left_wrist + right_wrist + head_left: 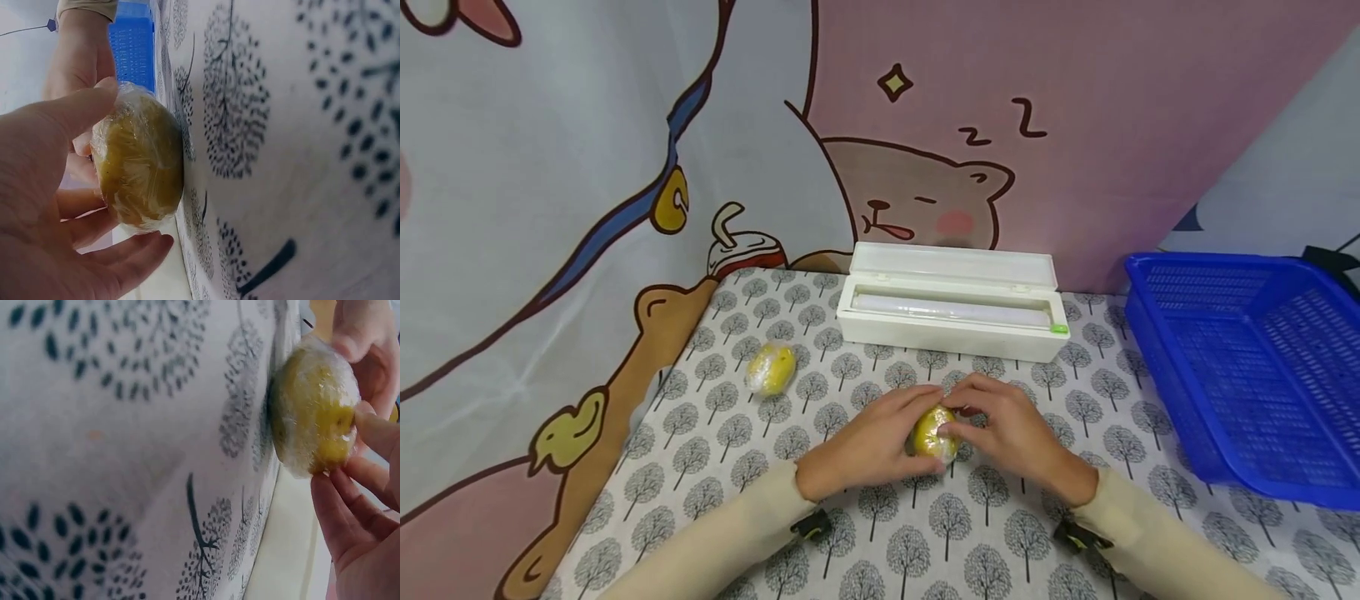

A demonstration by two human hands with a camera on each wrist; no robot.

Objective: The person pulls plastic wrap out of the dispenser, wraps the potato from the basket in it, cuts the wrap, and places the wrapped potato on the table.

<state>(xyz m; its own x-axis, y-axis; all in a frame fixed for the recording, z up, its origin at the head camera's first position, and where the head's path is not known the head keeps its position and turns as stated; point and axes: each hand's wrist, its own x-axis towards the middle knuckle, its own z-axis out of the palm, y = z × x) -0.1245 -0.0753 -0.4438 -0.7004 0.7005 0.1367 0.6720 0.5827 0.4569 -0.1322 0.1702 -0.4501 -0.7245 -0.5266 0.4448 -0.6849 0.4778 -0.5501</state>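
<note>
A yellow fruit (935, 433) wrapped in clear cling film rests on the cloth between both hands; its exact kind is unclear. My left hand (880, 433) curves around it from the left. In the left wrist view, the thumb lies against one end of the wrapped fruit (140, 165) and the fingertips against the other. From the right, my right hand (1011, 427) pinches the film-covered side with thumb and fingers. Close up in the right wrist view, wrinkled film clings to the fruit (312, 415). A second wrapped yellow fruit (771, 368) lies at the left.
Behind the hands stands a white box (951, 333), lid raised, with a roll of cling film (951, 309) inside and a green slider (1059, 328) at its right end. A blue plastic basket (1195, 400) sits at the right. Tree-patterned cloth (910, 550) covers the table.
</note>
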